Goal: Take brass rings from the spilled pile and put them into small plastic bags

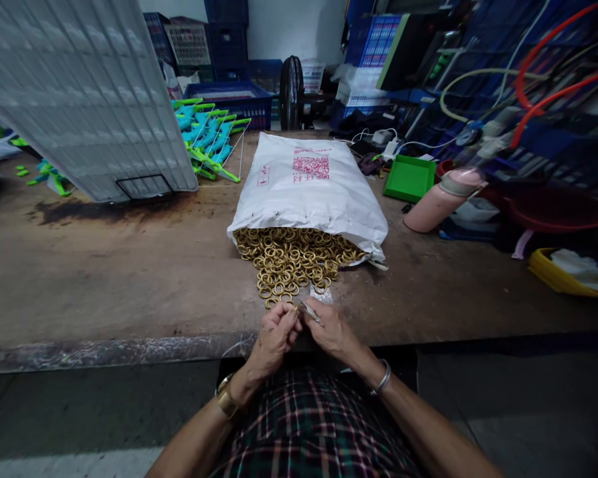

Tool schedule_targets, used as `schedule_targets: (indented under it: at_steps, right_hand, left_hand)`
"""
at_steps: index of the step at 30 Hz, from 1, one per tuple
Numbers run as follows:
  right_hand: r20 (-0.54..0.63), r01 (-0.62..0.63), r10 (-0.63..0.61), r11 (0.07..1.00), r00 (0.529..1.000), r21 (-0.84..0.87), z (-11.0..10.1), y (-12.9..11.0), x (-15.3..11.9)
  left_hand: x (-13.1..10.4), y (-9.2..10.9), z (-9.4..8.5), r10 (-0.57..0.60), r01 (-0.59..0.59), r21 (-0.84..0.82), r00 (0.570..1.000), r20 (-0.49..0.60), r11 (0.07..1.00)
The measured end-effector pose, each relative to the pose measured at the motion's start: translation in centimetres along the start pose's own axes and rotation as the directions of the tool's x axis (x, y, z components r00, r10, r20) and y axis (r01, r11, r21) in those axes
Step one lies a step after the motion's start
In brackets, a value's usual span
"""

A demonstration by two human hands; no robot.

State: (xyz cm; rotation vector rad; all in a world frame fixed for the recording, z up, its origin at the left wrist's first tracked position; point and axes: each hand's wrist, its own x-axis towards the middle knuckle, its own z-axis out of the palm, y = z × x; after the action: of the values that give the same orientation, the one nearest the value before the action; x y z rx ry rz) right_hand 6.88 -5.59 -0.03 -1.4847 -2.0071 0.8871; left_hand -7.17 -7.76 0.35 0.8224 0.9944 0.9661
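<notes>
At the table's front edge my left hand (276,335) is closed, pinching a brass-coloured ring (296,309) between thumb and fingers. My right hand (335,333) is closed around a small, slim grey tool (311,313), whose tip points at that ring. The tool's exact kind is too small to make out. Just beyond both hands, a heap of brass-coloured rings (294,260) spills from the mouth of a white woven sack (279,192) with red print. The sack lies flat on the table. A small pale printed slip (323,294) lies by the nearest rings.
A tall grey ribbed panel (94,99) stands at left, with teal-and-green plastic parts (209,139) behind it. At right are a green tray (409,179), a leaning pink bottle (441,202) and a yellow basin (553,272). A black fan (292,93) and crates stand behind.
</notes>
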Motion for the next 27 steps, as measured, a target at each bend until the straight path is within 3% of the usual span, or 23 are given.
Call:
schedule_targets:
  at_steps: [9,16,18,21,24,27]
  right_hand:
    - [0.126,0.065,-0.035,0.967,0.991,-0.246,-0.1,-0.6,-0.2]
    - [0.148,0.0,0.061,0.924,0.987,-0.383,-0.2,-0.4,0.4]
    - [0.097,-0.043,0.091,0.909,0.991,-0.414,-0.3,0.1,0.9]
    - [0.019,-0.124,0.146,0.893,0.989,-0.432,-0.5,0.4,1.5]
    - [-0.026,-0.119,0.118,0.918,0.993,-0.378,-0.1,0.1,1.7]
    - [-0.053,-0.086,0.072,0.928,0.996,-0.363,0.7,-0.4,1.8]
  left_hand:
    - [0.3,-0.2,0.1,0.114,-0.102,0.143,0.991,-0.077,0.985]
    - [-1.4,0.3,-0.3,0.114,-0.108,0.193,0.993,-0.02,0.975]
    - [-2.2,0.8,-0.4,0.062,-0.064,0.14,0.998,0.018,0.988]
    - [-2.6,1.1,-0.8,-0.029,0.032,-0.073,0.998,0.048,0.997]
    - [-2.1,1.0,-1.7,-0.072,0.064,-0.265,0.997,-0.022,0.962]
    - [-1.7,0.8,-2.5,-0.069,0.045,-0.328,0.996,-0.062,0.944]
